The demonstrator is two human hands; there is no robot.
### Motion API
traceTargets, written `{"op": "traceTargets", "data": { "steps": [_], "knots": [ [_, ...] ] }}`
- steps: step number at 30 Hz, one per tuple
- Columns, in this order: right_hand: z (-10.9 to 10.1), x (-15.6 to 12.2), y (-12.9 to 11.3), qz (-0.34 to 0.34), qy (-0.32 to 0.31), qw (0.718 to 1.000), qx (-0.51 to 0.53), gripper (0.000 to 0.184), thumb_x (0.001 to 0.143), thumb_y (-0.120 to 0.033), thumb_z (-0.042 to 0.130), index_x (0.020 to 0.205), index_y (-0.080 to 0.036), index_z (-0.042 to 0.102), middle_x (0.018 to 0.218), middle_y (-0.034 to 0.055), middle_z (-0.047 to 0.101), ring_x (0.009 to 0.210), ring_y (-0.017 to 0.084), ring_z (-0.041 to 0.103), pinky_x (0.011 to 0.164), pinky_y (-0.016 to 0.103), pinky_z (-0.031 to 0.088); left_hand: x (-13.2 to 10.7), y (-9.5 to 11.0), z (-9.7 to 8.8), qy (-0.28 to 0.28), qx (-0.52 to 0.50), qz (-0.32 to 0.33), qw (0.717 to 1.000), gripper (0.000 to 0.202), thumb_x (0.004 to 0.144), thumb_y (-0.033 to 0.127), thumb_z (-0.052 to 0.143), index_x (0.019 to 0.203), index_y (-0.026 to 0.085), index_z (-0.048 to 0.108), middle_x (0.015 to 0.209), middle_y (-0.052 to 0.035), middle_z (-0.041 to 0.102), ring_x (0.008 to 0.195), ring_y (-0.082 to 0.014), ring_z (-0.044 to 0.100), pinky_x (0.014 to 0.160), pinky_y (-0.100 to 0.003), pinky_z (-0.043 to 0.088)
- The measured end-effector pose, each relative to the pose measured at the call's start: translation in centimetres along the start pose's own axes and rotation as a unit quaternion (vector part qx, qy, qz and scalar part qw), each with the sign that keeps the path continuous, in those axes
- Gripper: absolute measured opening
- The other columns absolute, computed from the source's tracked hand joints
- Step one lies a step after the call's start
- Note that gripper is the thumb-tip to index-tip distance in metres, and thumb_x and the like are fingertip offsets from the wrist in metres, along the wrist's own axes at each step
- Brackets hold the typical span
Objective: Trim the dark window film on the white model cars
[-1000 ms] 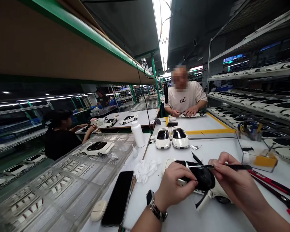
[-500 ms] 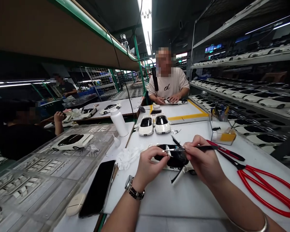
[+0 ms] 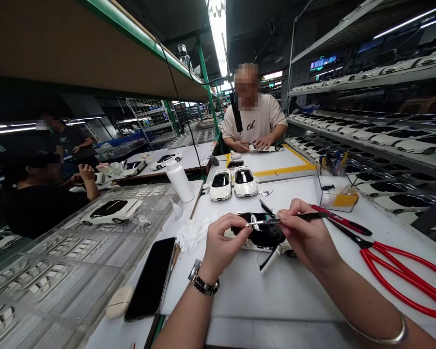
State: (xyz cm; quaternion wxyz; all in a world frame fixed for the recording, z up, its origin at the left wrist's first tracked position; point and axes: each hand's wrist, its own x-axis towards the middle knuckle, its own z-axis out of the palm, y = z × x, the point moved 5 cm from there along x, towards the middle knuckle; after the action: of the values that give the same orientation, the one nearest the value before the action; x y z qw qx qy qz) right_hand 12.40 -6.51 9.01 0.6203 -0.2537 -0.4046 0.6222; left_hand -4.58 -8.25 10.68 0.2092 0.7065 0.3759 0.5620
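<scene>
My right hand (image 3: 308,237) grips a pair of dark-handled tweezers (image 3: 314,216), their metal tips pointing left. At those tips, my left hand (image 3: 223,242) pinches thumb and forefinger on a tiny pale piece too small to name. Below both hands a white model car (image 3: 263,237) with a black roof lies on the white table, partly hidden by my fingers. A white and black part (image 3: 271,258) sticks out from its near side, like an opened door. Just behind the car lies a dark pointed tool (image 3: 266,207).
Two white model cars (image 3: 244,182) stand farther back, near a white bottle (image 3: 179,182). Large red-handled scissors (image 3: 403,276) lie at right, below a clear tool box (image 3: 336,191). A phone (image 3: 150,278) and parts trays (image 3: 69,271) are at left. A co-worker (image 3: 254,116) sits opposite.
My left fingertips have shifted slightly left, and the tweezers now lie more level, with their tips at those fingers. The model car stays on the table.
</scene>
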Motion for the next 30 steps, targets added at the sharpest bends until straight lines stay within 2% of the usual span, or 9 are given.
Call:
{"op": "traceTargets", "data": {
  "steps": [7,19,25,30],
  "knots": [
    [-0.1,0.1,0.2,0.017,-0.007,1.000,0.017,0.032,0.068,-0.022,0.069,0.065,-0.016,0.038,0.053,-0.0046,0.046,0.052,0.005,0.043,0.055,0.018,0.035,-0.1,0.0,0.1,-0.022,-0.011,0.013,1.000,0.006,0.080,0.020,0.064,0.076,0.015,0.064,0.078,-0.0058,0.065,0.074,-0.0138,0.061,0.070,-0.029,0.052],
    [-0.2,0.3,0.2,0.012,-0.005,1.000,0.012,0.032,0.069,-0.021,0.069,0.065,-0.015,0.038,0.051,-0.0046,0.045,0.052,0.005,0.043,0.055,0.016,0.036,-0.1,-0.1,0.1,-0.026,-0.022,0.017,0.999,0.004,0.079,0.017,0.064,0.076,0.015,0.064,0.078,-0.0052,0.064,0.075,-0.0131,0.061,0.071,-0.027,0.051],
    [-0.1,0.1,-0.2,-0.016,-0.022,0.999,-0.022,0.033,0.071,-0.024,0.070,0.066,-0.016,0.038,0.053,-0.0048,0.046,0.052,0.005,0.044,0.055,0.016,0.036,-0.2,-0.2,0.0,-0.021,-0.026,0.000,0.999,0.002,0.078,0.016,0.065,0.076,0.015,0.065,0.077,-0.0044,0.065,0.075,-0.0126,0.061,0.070,-0.026,0.050],
    [-0.3,0.0,-1.0,-0.057,-0.050,0.994,-0.077,0.028,0.074,-0.028,0.070,0.072,-0.017,0.045,0.057,-0.0042,0.048,0.054,0.005,0.046,0.055,0.017,0.038,-0.2,-0.3,-0.1,-0.017,-0.034,-0.008,0.999,0.004,0.078,0.017,0.065,0.075,0.015,0.065,0.076,-0.0039,0.064,0.074,-0.0119,0.060,0.070,-0.025,0.049]
  ]
}}
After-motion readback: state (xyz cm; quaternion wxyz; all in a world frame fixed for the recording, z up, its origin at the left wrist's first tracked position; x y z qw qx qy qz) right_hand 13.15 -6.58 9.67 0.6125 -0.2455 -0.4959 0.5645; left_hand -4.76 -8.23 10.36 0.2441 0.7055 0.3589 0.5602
